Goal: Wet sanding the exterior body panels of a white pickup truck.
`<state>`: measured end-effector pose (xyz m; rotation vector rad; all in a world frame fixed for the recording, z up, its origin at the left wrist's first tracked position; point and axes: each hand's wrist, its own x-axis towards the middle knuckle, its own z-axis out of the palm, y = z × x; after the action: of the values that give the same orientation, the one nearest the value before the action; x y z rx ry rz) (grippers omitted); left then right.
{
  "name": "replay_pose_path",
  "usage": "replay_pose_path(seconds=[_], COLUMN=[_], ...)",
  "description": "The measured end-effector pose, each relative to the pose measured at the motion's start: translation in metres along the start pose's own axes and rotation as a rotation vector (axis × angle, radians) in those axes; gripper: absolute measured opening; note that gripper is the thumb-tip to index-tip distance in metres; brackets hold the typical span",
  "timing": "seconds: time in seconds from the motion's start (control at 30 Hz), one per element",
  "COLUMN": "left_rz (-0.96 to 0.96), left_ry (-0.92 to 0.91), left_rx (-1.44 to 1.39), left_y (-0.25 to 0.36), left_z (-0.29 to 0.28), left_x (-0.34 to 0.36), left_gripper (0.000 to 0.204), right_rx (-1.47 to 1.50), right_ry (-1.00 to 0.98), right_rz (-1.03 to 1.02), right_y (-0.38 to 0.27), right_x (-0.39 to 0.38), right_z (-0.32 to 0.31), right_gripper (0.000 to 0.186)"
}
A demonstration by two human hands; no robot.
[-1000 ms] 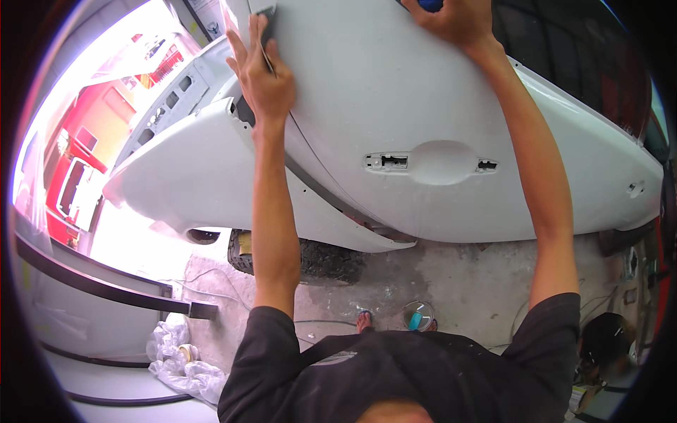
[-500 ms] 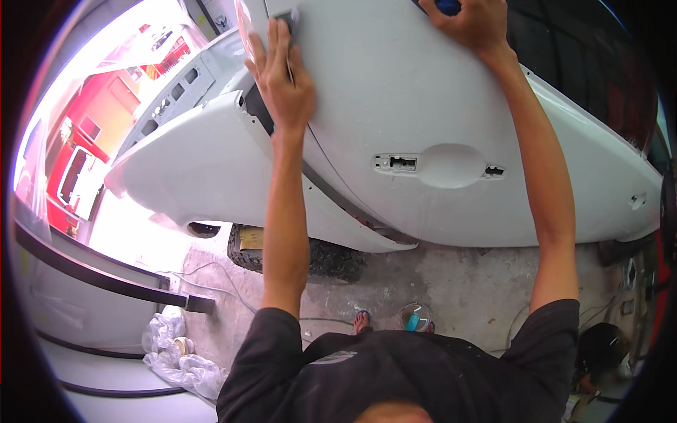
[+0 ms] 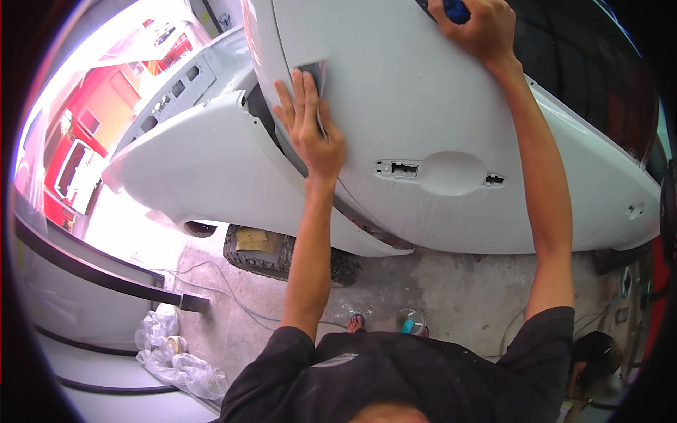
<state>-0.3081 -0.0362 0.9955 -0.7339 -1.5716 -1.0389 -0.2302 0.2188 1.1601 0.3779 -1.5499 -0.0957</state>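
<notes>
Flat against the white car door, my left hand presses a sheet of grey sandpaper under its fingers, near the door's front edge. A corner of the sheet shows past the fingertips, and another part between thumb and palm. At the top of the door, by the dark window, my right hand is curled around a soft-looking blue thing. The frame's upper part and the fingers hide much of it. Below both hands is the door handle recess, with no handle fitted.
A white fender stands out left of the door, above a tyre. On the floor near my feet is a clear tub with a turquoise thing in it. Crumpled plastic sheeting and cables lie left; another person is low at right.
My left hand has slid down and to the right across the door with the sandpaper. The right hand keeps its place at the window edge, apart from a slight shift of the whole view.
</notes>
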Motion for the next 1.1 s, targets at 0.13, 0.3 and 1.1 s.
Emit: replay_pose_path(seconds=[0.13, 0.3, 1.1], left_rz=[0.027, 0.045, 0.136], left_ry=[0.026, 0.023, -0.077], left_rx=[-0.09, -0.084, 0.039], left_y=[0.0, -0.002, 0.042], left_z=[0.016, 0.014, 0.027], left_x=[0.056, 0.068, 0.034], left_gripper=[0.045, 0.046, 0.044], right_rx=[-0.048, -0.031, -0.018], right_ry=[-0.025, -0.011, -0.047], right_rz=[-0.003, -0.008, -0.016], right_y=[0.008, 0.004, 0.01], right_x=[0.004, 0.002, -0.001], right_z=[-0.018, -0.01, -0.016], right_gripper=[0.021, 0.021, 0.018])
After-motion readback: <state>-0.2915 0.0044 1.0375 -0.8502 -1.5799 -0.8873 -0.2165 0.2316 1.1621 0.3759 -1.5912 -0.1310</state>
